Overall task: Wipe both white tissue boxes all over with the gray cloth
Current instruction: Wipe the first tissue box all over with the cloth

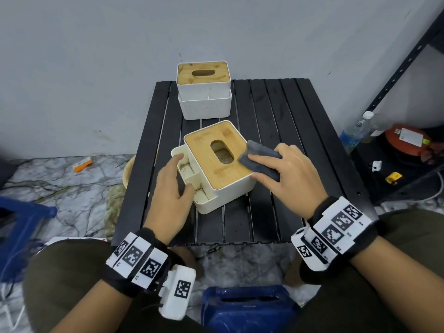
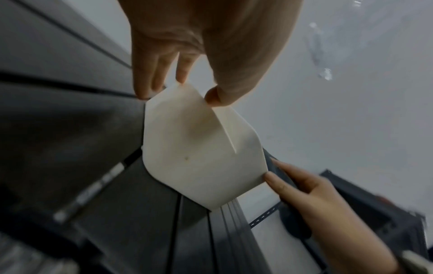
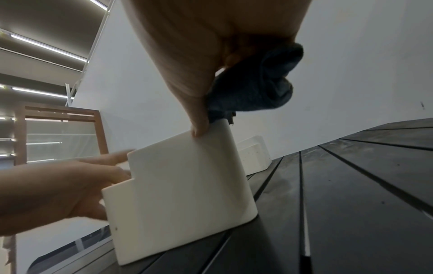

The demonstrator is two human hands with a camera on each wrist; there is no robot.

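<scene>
Under the right hand (image 1: 292, 175), the cloth (image 1: 260, 161) gets pressed on the near box (image 1: 224, 188); the left hand (image 1: 171, 188) steadies its side, fingers loose.

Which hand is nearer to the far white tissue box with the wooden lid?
Right, slightly. The right hand, pressing the gray cloth, reaches further up the table toward the far box; the left hand sits lower.

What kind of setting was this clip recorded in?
Probably a makeshift indoor recording corner or storeroom: a low black slatted folding table against a bare scuffed wall, a marble-pattern floor, and black metal shelving holding odds and ends.
</scene>
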